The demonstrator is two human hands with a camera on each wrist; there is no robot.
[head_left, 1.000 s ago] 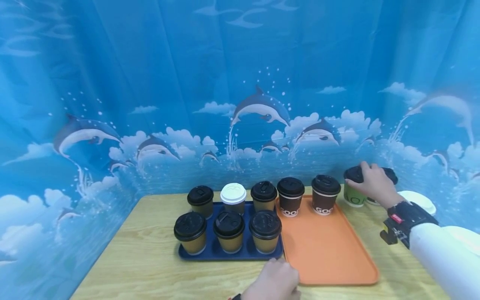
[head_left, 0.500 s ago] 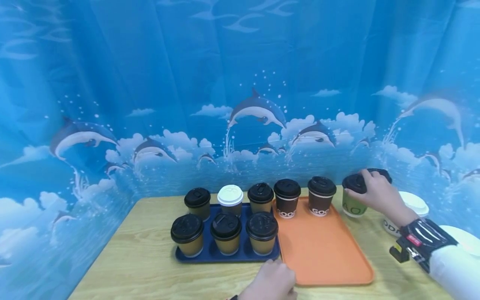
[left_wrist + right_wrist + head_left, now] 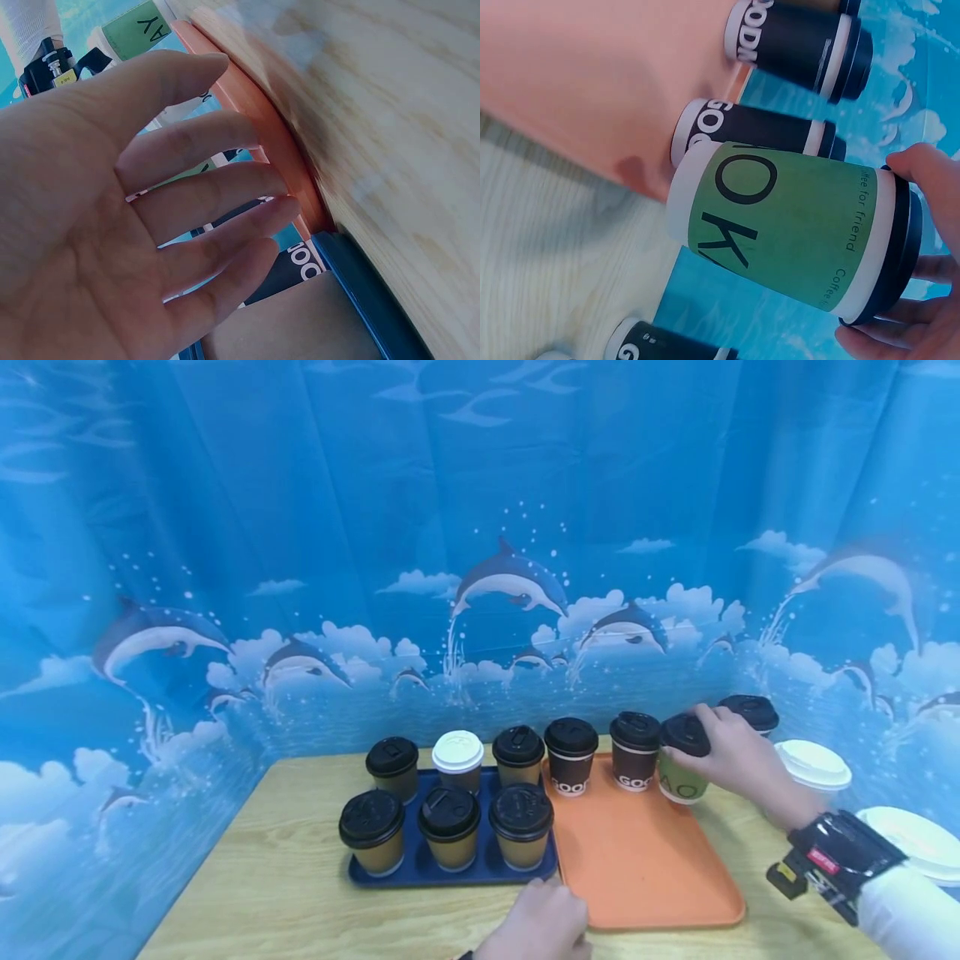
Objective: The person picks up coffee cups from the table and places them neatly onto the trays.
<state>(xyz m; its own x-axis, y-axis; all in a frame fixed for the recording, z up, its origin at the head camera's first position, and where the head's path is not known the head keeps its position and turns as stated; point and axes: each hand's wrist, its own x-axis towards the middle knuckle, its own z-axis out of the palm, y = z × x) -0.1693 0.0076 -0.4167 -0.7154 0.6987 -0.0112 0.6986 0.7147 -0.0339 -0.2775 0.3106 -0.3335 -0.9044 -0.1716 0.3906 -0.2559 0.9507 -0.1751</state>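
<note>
My right hand point(image 3: 738, 760) grips a green paper coffee cup point(image 3: 681, 777) by its black lid, with thumb and fingers round the rim. In the right wrist view the cup point(image 3: 780, 225) shows black lettering. It is at the orange tray's point(image 3: 637, 868) back right corner, beside a dark brown cup point(image 3: 634, 764). Another dark brown cup point(image 3: 572, 768) stands on that tray, further left. My left hand point(image 3: 538, 922) is near the front edges of both trays, its fingers point(image 3: 202, 195) loosely bent and holding nothing.
A navy tray point(image 3: 465, 880) bears several kraft cups with black lids and a white-lidded cup point(image 3: 458, 756). Right of the orange tray stand a black-lidded cup point(image 3: 752, 712) and white-lidded cups point(image 3: 813, 764), partly behind my right arm. A blue dolphin curtain point(image 3: 375, 568) closes off the back.
My right hand has carried the green cup leftward, from beside the black-lidded cup to the orange tray's back right corner. The left hand has hardly moved.
</note>
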